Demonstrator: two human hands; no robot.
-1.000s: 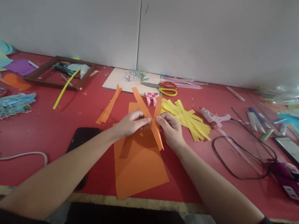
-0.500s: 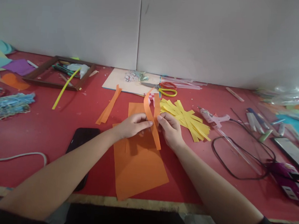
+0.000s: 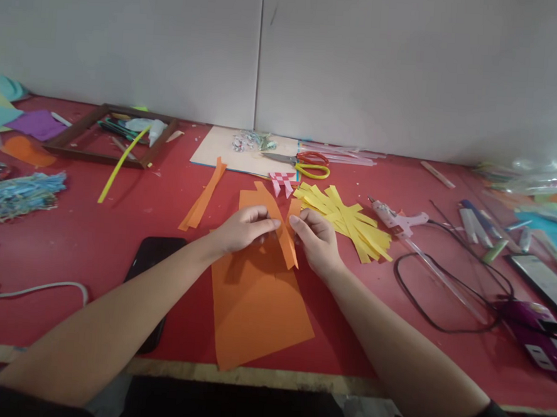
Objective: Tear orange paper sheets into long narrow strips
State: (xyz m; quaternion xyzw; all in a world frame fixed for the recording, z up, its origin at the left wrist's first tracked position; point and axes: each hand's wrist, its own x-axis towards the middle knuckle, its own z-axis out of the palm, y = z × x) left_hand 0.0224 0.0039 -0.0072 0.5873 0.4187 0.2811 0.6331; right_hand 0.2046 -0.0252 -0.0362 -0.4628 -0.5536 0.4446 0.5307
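Strips of orange paper point(image 3: 286, 243) are pinched between the fingertips of both hands, just above the middle of the red counter point(image 3: 186, 325). The left hand point(image 3: 249, 230) has its thumb and fingers closed on one length, which slants from upper left to lower right across the gap between the hands. The right hand point(image 3: 318, 237) grips another length, its end standing up beyond the thumb. The two hands are close together but apart; whether the lengths are joined where they meet cannot be told.

Beneath them lie overlapping orange sheets point(image 3: 264, 321), the lower one reaching toward the near edge of the counter. More orange strips point(image 3: 204, 194) lie beyond the left hand, one overlapping another. A black phone point(image 3: 155, 257) lies partly hidden under the left forearm point(image 3: 125, 312). Just beyond the right hand, yellow strips point(image 3: 348, 222) are spread in a loose pile, and a pink glue gun point(image 3: 398, 219) lies farther right with a clear stick point(image 3: 444, 278) at its rear. Past the hands, a pink checked piece point(image 3: 280, 182) lies near the scissors point(image 3: 296, 162), whose blades rest on a pale board point(image 3: 220, 148).
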